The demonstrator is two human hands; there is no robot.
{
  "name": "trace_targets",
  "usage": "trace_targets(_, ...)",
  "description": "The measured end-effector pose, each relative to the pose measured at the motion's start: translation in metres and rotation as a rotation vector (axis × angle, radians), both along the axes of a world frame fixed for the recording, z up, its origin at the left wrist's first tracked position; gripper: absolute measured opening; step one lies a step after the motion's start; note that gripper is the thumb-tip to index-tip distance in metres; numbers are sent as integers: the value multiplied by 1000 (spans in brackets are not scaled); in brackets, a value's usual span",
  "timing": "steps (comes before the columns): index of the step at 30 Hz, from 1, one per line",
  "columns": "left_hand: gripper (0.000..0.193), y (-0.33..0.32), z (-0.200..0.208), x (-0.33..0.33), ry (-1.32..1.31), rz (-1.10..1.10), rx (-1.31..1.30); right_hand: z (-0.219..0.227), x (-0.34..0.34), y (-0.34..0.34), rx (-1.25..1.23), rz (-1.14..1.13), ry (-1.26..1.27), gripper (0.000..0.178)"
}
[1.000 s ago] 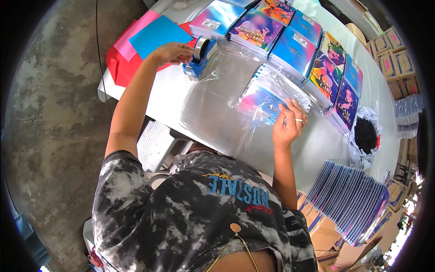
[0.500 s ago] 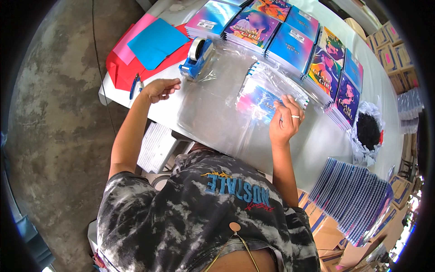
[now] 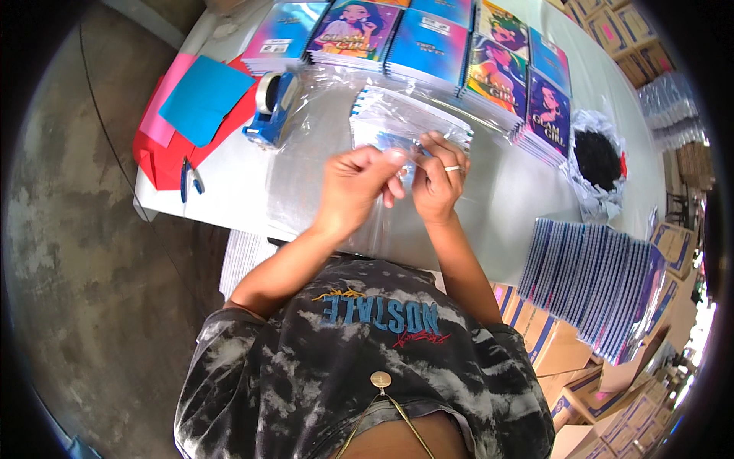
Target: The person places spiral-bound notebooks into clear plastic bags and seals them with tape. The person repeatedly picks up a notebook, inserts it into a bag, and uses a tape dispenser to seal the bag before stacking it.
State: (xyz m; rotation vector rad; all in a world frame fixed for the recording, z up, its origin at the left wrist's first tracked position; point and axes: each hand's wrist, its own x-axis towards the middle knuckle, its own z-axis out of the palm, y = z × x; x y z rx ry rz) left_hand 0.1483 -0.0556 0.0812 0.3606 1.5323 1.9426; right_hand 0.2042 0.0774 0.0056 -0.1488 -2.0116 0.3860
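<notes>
A stack of spiral notebooks (image 3: 409,113), covered in clear plastic film, lies on the table in front of me. Over its near edge my right hand (image 3: 440,182), wearing a ring, has its fingers closed on the plastic film (image 3: 386,222). My left hand (image 3: 355,183) is close beside it, thumb and fingers pressed together; what they pinch, if anything, is too small to make out. A blue tape dispenser (image 3: 269,115) with a roll of clear tape stands to the left of the notebooks.
Rows of colourful notebooks (image 3: 428,50) line the far side. Red, pink and blue sheets (image 3: 202,99) with a pen (image 3: 184,180) lie left. A white plastic bag (image 3: 589,126) with dark contents sits right, beyond a tall notebook pile (image 3: 585,279). Cardboard boxes (image 3: 554,340) stand lower right.
My left hand has moved right, from near the tape dispenser to beside my right hand, and its fingers have closed. My right hand stays at the wrapped notebooks. The whole view has shifted somewhat.
</notes>
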Motion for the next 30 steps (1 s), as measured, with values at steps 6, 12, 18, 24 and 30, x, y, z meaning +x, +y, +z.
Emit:
trace_targets(6,33,18,-63,10,-90,65,-169,21,10,1,-118,41,-221,53)
trace_targets(12,42,-1,-137,-25,429,85,-776,74,11,-1,-89,82,-648,74)
trace_targets(18,78,-19,-162,-74,772,-33,-492,70,-26,16,-258,45,-878,61)
trace_targets(24,78,37,0,-68,758,-712,-182,177,128,28,-408,-21,-502,72)
trace_targets(30,68,203,167,93,1422,-504,631,256,315,38,120,-706,-29,62)
